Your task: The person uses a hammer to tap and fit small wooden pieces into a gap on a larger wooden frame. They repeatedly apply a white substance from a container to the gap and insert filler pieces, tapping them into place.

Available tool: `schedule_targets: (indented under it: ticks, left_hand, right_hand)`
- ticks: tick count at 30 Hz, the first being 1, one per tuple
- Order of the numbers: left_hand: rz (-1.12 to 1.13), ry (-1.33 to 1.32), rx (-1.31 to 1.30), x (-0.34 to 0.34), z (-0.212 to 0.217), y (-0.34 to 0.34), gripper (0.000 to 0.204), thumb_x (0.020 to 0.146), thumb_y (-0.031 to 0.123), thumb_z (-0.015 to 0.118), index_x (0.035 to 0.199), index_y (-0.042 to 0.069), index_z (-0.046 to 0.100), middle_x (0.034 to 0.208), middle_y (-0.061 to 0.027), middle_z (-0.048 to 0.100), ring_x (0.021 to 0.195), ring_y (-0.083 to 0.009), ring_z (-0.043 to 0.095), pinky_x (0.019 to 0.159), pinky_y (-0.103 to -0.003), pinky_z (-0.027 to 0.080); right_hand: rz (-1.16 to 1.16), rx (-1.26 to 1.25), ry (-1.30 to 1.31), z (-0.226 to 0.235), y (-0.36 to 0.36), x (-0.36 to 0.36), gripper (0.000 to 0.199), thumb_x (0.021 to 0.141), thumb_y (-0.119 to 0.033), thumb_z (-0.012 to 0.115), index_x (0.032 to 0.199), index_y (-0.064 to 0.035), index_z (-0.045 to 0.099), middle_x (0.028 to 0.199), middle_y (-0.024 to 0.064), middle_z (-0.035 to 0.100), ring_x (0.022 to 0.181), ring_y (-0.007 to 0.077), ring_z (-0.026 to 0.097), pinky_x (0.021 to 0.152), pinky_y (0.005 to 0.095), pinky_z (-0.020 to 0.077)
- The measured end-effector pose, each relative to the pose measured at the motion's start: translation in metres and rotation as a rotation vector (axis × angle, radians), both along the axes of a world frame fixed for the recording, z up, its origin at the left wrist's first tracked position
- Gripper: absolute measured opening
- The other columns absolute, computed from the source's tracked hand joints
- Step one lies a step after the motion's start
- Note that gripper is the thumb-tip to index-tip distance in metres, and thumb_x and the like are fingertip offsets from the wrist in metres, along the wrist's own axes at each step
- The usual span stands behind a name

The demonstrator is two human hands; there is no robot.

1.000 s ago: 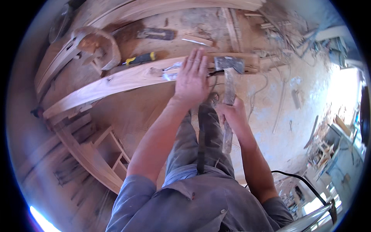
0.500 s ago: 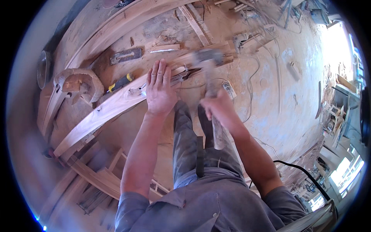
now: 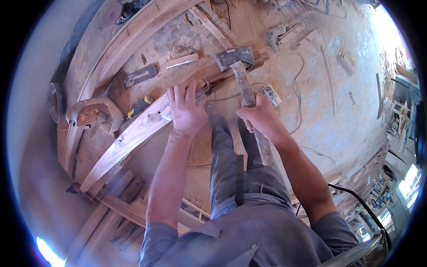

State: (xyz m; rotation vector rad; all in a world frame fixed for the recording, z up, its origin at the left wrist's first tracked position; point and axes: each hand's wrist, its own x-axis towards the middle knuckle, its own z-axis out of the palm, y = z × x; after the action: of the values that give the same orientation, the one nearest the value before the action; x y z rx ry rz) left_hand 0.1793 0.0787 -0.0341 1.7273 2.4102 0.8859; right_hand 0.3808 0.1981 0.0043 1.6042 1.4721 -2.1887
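Note:
My right hand (image 3: pixel 262 116) is closed around the wooden handle of a hammer (image 3: pixel 243 82). Its broad dark metal head lies over a slotted, broken-looking stretch of wood; I cannot tell if it touches. On a long curved wooden piece (image 3: pixel 129 138) rests my left hand (image 3: pixel 187 111), fingers apart and slightly bent, just left of the hammer head. Beside that piece lies a tool with a yellow and black handle (image 3: pixel 140 107). A flat dark metal tool with a slot (image 3: pixel 140 76) is farther off.
A hollowed wood block (image 3: pixel 95 113) stands at the left, next to a long curved beam (image 3: pixel 120 49). Offcuts (image 3: pixel 182 60) lie beyond my left hand. A cord runs over the dusty floor to a small white box (image 3: pixel 271 95). Stacked boards (image 3: pixel 124 209) are at lower left.
The hammer, blurred by motion before, now shows sharply, its head a little farther left relative to the wood. My left fingers were straighter and are now more bent. The whole view has shifted slightly.

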Motion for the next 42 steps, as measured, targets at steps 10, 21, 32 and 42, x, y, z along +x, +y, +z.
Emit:
schedule_targets:
  ticks: [10, 21, 32, 42]
  left_hand:
    - [-0.019, 0.032, 0.175, -0.003, -0.016, -0.007, 0.051, 0.070, 0.005, 0.082, 0.115, 0.004, 0.057, 0.107, -0.0161, 0.059, 0.095, -0.0382, 0.057, 0.081, -0.050, 0.046]
    - [-0.095, 0.021, 0.247, -0.009, -0.021, -0.011, 0.037, 0.072, -0.001, 0.074, 0.101, 0.005, 0.051, 0.106, -0.0188, 0.059, 0.088, -0.0374, 0.057, 0.075, -0.049, 0.048]
    - [-0.156, 0.017, 0.282, -0.016, -0.024, -0.013, 0.031, 0.071, 0.001, 0.073, 0.093, 0.003, 0.052, 0.104, -0.0202, 0.058, 0.085, -0.0376, 0.058, 0.071, -0.048, 0.049]
    - [-0.171, -0.004, 0.234, -0.020, -0.023, -0.015, 0.039, 0.069, -0.002, 0.079, 0.094, 0.006, 0.049, 0.106, -0.0175, 0.061, 0.087, -0.0342, 0.059, 0.071, -0.046, 0.048]
  right_hand:
    - [0.355, 0.667, -0.079, 0.017, 0.032, -0.009, 0.031, 0.083, -0.009, 0.065, 0.108, 0.0077, 0.056, 0.090, 0.0331, 0.067, 0.090, 0.0540, 0.065, 0.077, 0.0525, 0.0501]
    - [0.642, 0.690, -0.195, 0.052, 0.046, -0.020, 0.024, 0.085, -0.006, 0.062, 0.105, 0.0040, 0.053, 0.083, 0.0326, 0.065, 0.088, 0.0537, 0.064, 0.073, 0.0557, 0.0488]
    - [0.580, 0.773, -0.243, 0.044, 0.033, -0.015, 0.027, 0.088, -0.010, 0.065, 0.108, 0.0002, 0.052, 0.081, 0.0313, 0.065, 0.085, 0.0526, 0.065, 0.071, 0.0571, 0.0499]
    - [0.558, 0.778, -0.304, 0.043, 0.031, -0.013, 0.026, 0.089, -0.010, 0.065, 0.109, -0.0016, 0.051, 0.082, 0.0286, 0.067, 0.083, 0.0511, 0.067, 0.069, 0.0573, 0.0498]
